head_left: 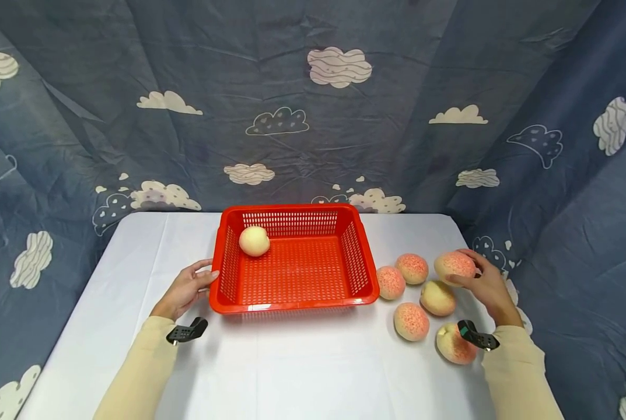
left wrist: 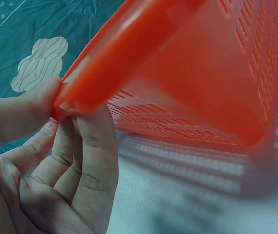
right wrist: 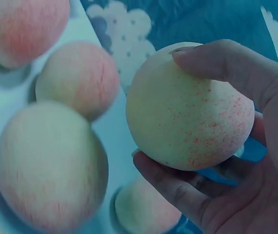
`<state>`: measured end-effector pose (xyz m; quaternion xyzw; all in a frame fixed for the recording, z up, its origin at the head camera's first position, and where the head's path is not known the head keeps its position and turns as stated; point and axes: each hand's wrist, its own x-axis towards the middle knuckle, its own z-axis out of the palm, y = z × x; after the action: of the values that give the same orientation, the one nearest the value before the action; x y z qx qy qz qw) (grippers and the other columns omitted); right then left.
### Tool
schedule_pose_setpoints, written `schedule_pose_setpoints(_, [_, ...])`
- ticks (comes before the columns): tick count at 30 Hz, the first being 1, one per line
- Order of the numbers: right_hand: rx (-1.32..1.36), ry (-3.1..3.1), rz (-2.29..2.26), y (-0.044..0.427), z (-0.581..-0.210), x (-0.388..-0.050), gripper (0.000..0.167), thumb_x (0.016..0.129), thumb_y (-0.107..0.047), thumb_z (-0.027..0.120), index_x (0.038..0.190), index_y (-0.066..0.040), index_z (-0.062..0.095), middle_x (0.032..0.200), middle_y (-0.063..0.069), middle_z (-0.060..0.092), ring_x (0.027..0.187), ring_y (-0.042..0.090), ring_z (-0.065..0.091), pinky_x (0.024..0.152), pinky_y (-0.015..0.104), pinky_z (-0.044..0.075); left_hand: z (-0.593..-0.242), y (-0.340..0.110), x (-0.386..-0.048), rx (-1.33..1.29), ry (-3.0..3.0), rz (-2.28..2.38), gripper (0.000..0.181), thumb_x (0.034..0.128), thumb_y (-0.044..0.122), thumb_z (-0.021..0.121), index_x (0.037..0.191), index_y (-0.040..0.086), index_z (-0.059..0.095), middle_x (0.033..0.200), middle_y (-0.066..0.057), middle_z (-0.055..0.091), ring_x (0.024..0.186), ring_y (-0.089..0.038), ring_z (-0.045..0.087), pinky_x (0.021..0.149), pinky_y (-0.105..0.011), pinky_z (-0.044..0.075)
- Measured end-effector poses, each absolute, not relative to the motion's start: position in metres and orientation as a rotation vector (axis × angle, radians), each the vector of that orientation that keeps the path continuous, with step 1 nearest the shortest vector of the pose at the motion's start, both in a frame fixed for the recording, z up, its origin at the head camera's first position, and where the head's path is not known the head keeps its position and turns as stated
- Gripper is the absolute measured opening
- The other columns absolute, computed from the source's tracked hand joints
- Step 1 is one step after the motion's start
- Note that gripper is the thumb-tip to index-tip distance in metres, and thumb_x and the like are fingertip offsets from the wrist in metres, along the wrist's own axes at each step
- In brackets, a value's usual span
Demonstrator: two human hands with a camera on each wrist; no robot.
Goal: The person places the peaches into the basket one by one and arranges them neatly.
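Note:
My left hand (head_left: pixel 189 289) pinches the left rim of a red plastic basket (head_left: pixel 291 307) between thumb and fingers; the left wrist view shows the thumb on top of the rim (left wrist: pixel 95 83) and the fingers under it. Inside the basket, near its back left corner, sits a pale peach (head_left: pixel 254 241). At the right side of the table my right hand (head_left: pixel 488 286) grips a pink-speckled peach (right wrist: pixel 190 107), thumb on one side and fingers on the other. In the right wrist view this peach appears raised over the table.
Right of the basket lie several peaches, among them a pink one (head_left: pixel 390 283) close to the basket's wall, a yellowish one (head_left: pixel 438 298) and a red-and-yellow one (head_left: pixel 456 343) near my right wrist. A white cloth covers the table (head_left: pixel 302 373). A dark blue cloud-patterned curtain (head_left: pixel 291 146) hangs behind.

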<state>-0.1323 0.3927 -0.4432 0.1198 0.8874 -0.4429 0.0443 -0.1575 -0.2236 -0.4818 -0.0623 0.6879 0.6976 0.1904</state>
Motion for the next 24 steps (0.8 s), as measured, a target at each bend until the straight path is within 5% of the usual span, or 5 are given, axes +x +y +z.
schedule_pose_setpoints(13, [0.031, 2.718, -1.329, 0.342, -0.415, -0.166, 0.077, 0.085, -0.022, 0.075, 0.147, -0.005, 0.034, 0.143, 0.024, 0.038, 0.125, 0.043, 0.044, 0.097, 0.052, 0.041, -0.482, -0.224, -0.158, -0.198, 1.944, 1.955, 0.059, 0.0974, 0.012, 0.057, 0.145, -0.004, 0.027, 0.094, 0.002, 0.062, 0.08, -0.005, 0.063, 0.071, -0.023, 0.054])
schedule_pose_setpoints(24, [-0.033, 2.63, -1.371, 0.302, -0.412, -0.194, 0.077, 0.083, -0.017, 0.076, 0.147, -0.006, 0.035, 0.143, 0.023, 0.041, 0.124, 0.043, 0.045, 0.102, 0.057, 0.038, -0.483, -0.223, -0.157, -0.189, 1.937, 1.968, 0.058, 0.0976, 0.01, 0.056, 0.145, -0.005, 0.026, 0.092, 0.004, 0.061, 0.078, -0.005, 0.063, 0.07, -0.023, 0.054])
